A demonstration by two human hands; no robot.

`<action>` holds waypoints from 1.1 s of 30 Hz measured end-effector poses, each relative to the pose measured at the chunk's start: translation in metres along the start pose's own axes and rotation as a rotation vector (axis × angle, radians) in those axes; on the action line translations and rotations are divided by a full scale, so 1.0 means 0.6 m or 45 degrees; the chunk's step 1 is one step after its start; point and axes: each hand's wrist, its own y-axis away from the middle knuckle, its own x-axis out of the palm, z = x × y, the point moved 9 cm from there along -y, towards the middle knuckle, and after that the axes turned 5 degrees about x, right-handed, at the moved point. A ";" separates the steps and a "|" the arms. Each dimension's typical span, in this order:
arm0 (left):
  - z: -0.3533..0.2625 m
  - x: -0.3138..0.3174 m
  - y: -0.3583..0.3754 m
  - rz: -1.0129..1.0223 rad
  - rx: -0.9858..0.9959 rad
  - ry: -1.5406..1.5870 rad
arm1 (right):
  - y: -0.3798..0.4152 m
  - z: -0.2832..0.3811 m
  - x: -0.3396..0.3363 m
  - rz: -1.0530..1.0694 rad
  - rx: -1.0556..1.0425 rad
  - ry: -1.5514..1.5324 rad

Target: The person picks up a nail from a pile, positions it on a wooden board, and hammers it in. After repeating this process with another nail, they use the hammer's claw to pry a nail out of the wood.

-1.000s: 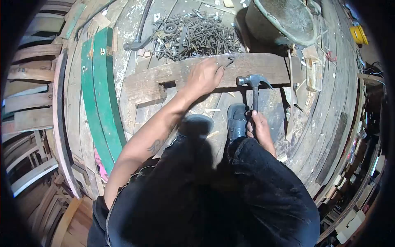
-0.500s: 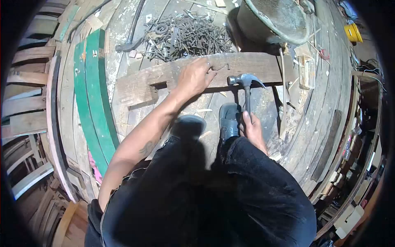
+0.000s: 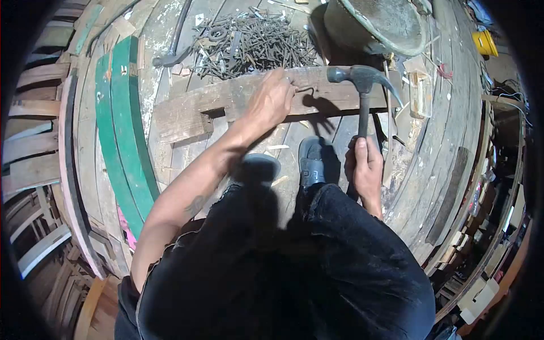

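Observation:
My left hand point(image 3: 271, 101) rests on a notched wooden beam point(image 3: 184, 116). Its fingers pinch a bent nail point(image 3: 307, 89), whose hooked end lies against the wood. In my right hand point(image 3: 368, 167) is a claw hammer point(image 3: 362, 79), gripped round the handle and raised off the beam, with the head to the right of the nail. The hammer's shadow falls across the beam and floor below it.
Beyond the beam lies a heap of nails point(image 3: 260, 48) beside a tilted bucket point(image 3: 368, 28). Another hammer point(image 3: 170, 58) lies left of the heap. Green boards point(image 3: 127, 124) are on the left, and a thin stick point(image 3: 390, 116) leans near the beam's right end.
The claw hammer and my right hand have moved up and to the right, away from the beam. My left hand stays by the nail, its fingers slightly shifted.

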 end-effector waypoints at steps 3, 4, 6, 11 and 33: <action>-0.005 0.004 -0.005 0.010 0.003 -0.021 | 0.005 0.030 -0.007 -0.028 -0.030 -0.042; -0.002 0.010 -0.006 0.036 -0.004 -0.047 | 0.005 0.031 -0.009 -0.028 -0.031 -0.039; -0.005 0.008 -0.005 0.016 0.026 -0.074 | 0.003 0.032 -0.013 -0.024 -0.024 -0.098; -0.012 -0.006 -0.007 -0.039 0.029 -0.155 | -0.005 0.012 -0.021 -0.080 -0.078 -0.058; -0.003 -0.001 -0.007 0.111 -0.041 -0.133 | -0.026 -0.030 0.027 -0.088 -0.028 0.260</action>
